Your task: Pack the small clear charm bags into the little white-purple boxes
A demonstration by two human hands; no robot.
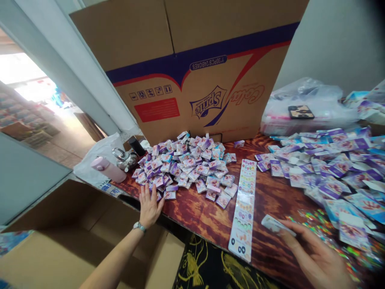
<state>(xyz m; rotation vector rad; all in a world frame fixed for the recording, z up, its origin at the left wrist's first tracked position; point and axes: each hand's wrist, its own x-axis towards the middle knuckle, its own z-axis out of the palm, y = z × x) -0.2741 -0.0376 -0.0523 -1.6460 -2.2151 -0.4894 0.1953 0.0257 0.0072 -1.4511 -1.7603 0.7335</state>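
Note:
My left hand (149,205), with a watch (139,226) at the wrist, reaches flat to the near edge of a heap of small folded boxes (189,162), its fingers spread and apparently on or just above them. My right hand (315,251) pinches a small white flattish box (278,224) between thumb and fingers at the right of the table. Beneath and beside that hand lie tiny shiny coloured pieces (321,222). Between the hands a long printed strip (244,208) of coloured round pictures lies on the red-brown table (207,216).
Flattened purple and blue cartons (333,160) cover the right side. Behind stands a large cardboard box (195,88). A pink bottle (108,168) and a metal kettle (125,159) are at left, above an open carton (99,224). A phone (300,112) rests on plastic bags (325,98).

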